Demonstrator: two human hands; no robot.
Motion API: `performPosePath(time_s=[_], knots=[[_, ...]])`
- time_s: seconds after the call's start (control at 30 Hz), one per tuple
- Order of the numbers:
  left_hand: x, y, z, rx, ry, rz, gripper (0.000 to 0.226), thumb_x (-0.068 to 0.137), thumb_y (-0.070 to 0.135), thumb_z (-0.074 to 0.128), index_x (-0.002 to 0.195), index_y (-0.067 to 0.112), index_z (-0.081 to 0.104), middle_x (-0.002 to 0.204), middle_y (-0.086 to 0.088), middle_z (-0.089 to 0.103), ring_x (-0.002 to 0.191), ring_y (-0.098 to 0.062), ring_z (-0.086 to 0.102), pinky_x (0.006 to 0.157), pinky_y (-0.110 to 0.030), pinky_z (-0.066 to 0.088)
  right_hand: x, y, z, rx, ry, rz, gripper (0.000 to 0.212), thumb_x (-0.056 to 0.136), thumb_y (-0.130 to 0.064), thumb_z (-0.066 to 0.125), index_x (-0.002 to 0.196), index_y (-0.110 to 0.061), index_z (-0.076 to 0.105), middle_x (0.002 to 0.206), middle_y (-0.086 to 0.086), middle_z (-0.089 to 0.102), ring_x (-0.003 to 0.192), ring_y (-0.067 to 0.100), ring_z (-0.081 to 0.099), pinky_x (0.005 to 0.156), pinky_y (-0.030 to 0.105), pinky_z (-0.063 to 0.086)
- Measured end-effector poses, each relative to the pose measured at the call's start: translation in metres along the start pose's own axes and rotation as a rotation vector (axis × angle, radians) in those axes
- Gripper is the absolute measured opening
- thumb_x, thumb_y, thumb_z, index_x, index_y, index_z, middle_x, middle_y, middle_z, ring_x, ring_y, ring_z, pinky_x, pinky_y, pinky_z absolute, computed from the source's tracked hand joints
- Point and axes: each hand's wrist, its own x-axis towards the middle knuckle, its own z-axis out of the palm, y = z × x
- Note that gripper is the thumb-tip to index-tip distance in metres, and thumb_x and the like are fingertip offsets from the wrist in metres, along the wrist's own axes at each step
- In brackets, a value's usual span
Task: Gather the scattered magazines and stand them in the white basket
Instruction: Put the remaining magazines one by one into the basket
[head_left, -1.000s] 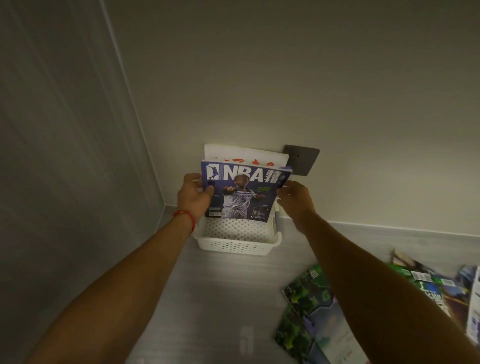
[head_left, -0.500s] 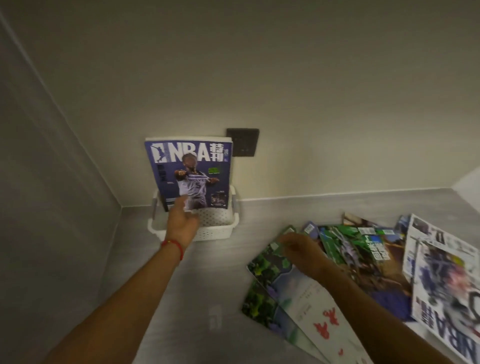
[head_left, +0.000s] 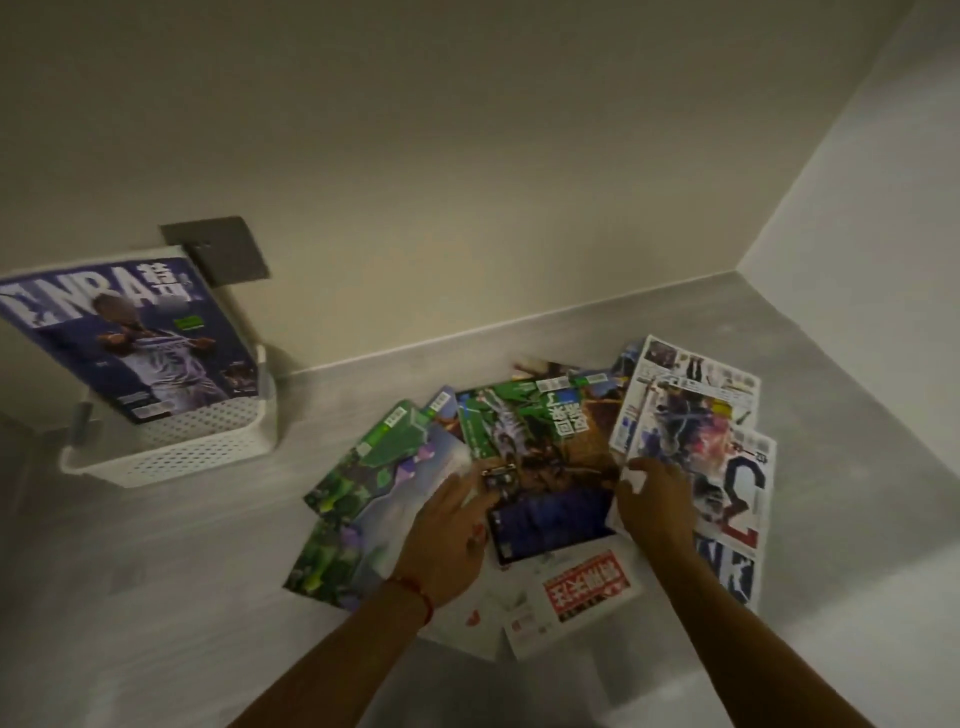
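Head view, one magazine (head_left: 140, 338) in white basket (head_left: 208, 447), both hands' grip spread on scattered magazines (head_left: 545, 457).

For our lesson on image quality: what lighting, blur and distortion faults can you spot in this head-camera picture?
Head view: dim, warm lighting with dull colours; motion blur smears the NBA magazine in the white basket and softens both hands; wide-angle distortion bends the wall edges and tilts the basket; a faint pale sheen lies on the counter bottom right.

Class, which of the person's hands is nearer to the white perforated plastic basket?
Left. The left hand rests on the scattered magazines nearer the white perforated plastic basket; the right hand lies farther right.
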Motion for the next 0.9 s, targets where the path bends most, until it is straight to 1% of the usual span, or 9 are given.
performPosePath(time_s=[0.07, 0.13, 0.33, 0.47, 0.57, 0.63, 0.7, 0.8, 0.9], knots=[[0.019, 0.024, 0.018, 0.045, -0.035, -0.01, 0.057, 0.094, 0.021, 0.046, 0.149, 0.027, 0.035, 0.164, -0.004, 0.015, 0.153, -0.024, 0.008, 0.126, -0.036, -0.001, 0.016, 0.033, -0.015, -0.101, -0.001, 0.201, 0.063, 0.086, -0.042, 0.061, 0.139, -0.021, 0.036, 0.148, 0.019, 0.032, 0.139, 0.042, 0.027, 0.113, 0.064, 0.02], [0.032, 0.042, 0.031, 0.046, -0.094, -0.062, 0.061, 0.091, 0.018, 0.046, 0.15, 0.03, 0.035, 0.165, -0.002, 0.013, 0.153, -0.024, 0.006, 0.126, -0.039, 0.006, 0.031, 0.059, -0.029, -0.116, -0.023, 0.358, 0.084, 0.082, -0.055, 0.062, 0.147, -0.021, 0.02, 0.156, 0.02, 0.016, 0.144, 0.043, 0.011, 0.113, 0.066, 0.009], [0.047, 0.061, 0.049, 0.132, -0.304, -0.146, 0.068, 0.092, 0.023, 0.054, 0.152, 0.035, 0.024, 0.166, 0.0, 0.0, 0.153, -0.028, -0.004, 0.125, -0.048, 0.011, 0.055, 0.097, -0.034, -0.069, -0.066, 0.53, 0.104, 0.067, -0.064, 0.071, 0.144, -0.013, 0.023, 0.141, 0.019, 0.031, 0.128, 0.041, 0.032, 0.104, 0.055, 0.032], [0.048, 0.063, 0.048, 0.184, -0.371, -0.153, 0.073, 0.091, 0.024, 0.055, 0.153, 0.035, 0.018, 0.165, 0.0, -0.005, 0.153, -0.028, -0.007, 0.124, -0.05, 0.013, 0.064, 0.118, -0.037, 0.126, 0.034, 0.637, 0.08, 0.075, -0.044, 0.078, 0.133, -0.008, 0.036, 0.135, 0.021, 0.039, 0.121, 0.04, 0.042, 0.099, 0.053, 0.043], [0.049, 0.064, 0.045, 0.161, -0.372, -0.158, 0.071, 0.09, 0.023, 0.055, 0.153, 0.033, 0.022, 0.165, -0.001, -0.001, 0.153, -0.029, -0.004, 0.123, -0.05, 0.015, 0.059, 0.136, -0.046, 0.411, 0.072, 0.473, 0.045, 0.086, -0.021, 0.07, 0.123, -0.008, 0.047, 0.119, 0.017, 0.061, 0.091, 0.029, 0.066, 0.071, 0.044, 0.06], [0.051, 0.068, 0.04, 0.134, -0.382, -0.173, 0.067, 0.09, 0.022, 0.055, 0.151, 0.03, 0.028, 0.164, -0.003, 0.007, 0.152, -0.03, 0.004, 0.123, -0.047, 0.018, 0.054, 0.138, -0.057, 0.5, 0.037, 0.308, 0.038, 0.093, -0.017, 0.061, 0.125, -0.017, 0.04, 0.113, 0.009, 0.064, 0.071, 0.016, 0.067, 0.049, 0.031, 0.057], [0.057, 0.078, 0.028, 0.083, -0.329, -0.19, 0.061, 0.088, 0.02, 0.057, 0.146, 0.024, 0.039, 0.157, -0.005, 0.028, 0.146, -0.031, 0.023, 0.119, -0.043, 0.027, 0.049, 0.13, -0.073, 0.547, 0.02, 0.121, 0.035, 0.098, -0.017, 0.053, 0.124, -0.03, 0.034, 0.108, 0.003, 0.061, 0.061, 0.007, 0.066, 0.042, 0.019, 0.052], [0.07, 0.106, -0.001, 0.085, -0.017, -0.138, 0.055, 0.084, 0.012, 0.057, 0.138, 0.016, 0.049, 0.141, -0.012, 0.047, 0.132, -0.034, 0.04, 0.11, -0.046, 0.036, 0.049, 0.107, -0.106, 0.502, 0.022, -0.133, 0.032, 0.099, -0.023, 0.05, 0.126, -0.035, 0.036, 0.096, -0.01, 0.062, 0.06, -0.008, 0.067, 0.04, 0.011, 0.047], [0.089, 0.143, -0.039, 0.135, 0.332, 0.077, 0.062, 0.083, 0.009, 0.058, 0.143, 0.009, 0.044, 0.149, -0.021, 0.038, 0.14, -0.04, 0.032, 0.116, -0.053, 0.031, 0.056, 0.07, -0.147, 0.277, -0.045, -0.391, 0.032, 0.099, -0.036, 0.048, 0.13, -0.041, 0.039, 0.084, -0.019, 0.061, 0.067, -0.016, 0.064, 0.04, 0.007, 0.044]])
